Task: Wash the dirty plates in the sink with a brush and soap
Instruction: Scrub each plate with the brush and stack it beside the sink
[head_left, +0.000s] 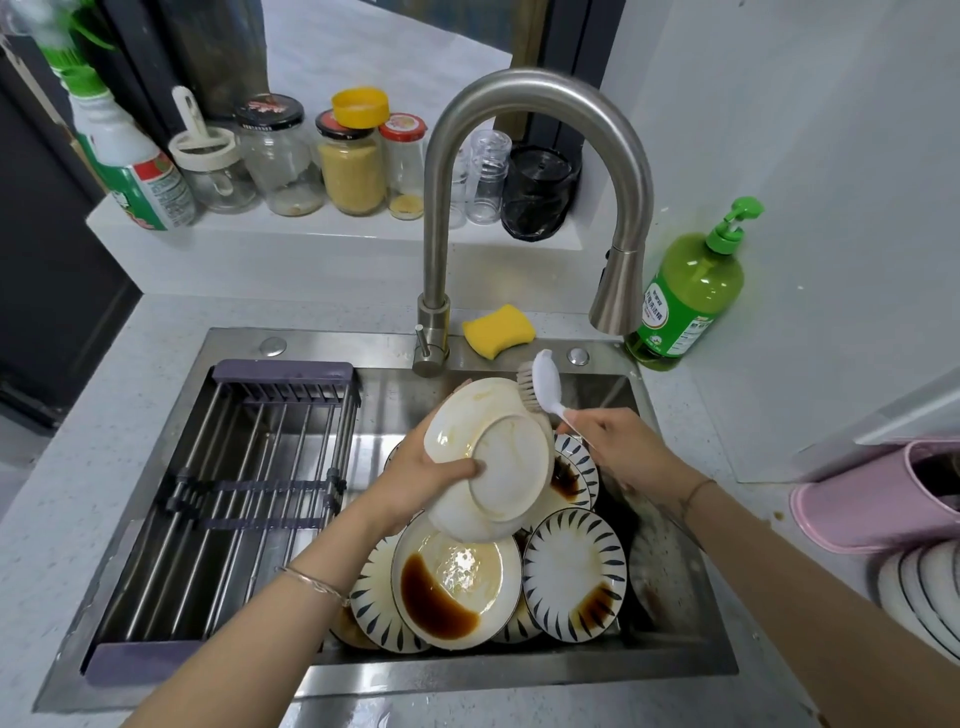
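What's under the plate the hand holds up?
Under the held plate lie dirty plates in the sink, some with brown sauce. It covers parts of them.

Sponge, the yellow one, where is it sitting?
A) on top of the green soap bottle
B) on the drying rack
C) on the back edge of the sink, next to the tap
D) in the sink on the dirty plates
C: the yellow sponge lies on the back rim of the sink, just beside the base of the faucet.
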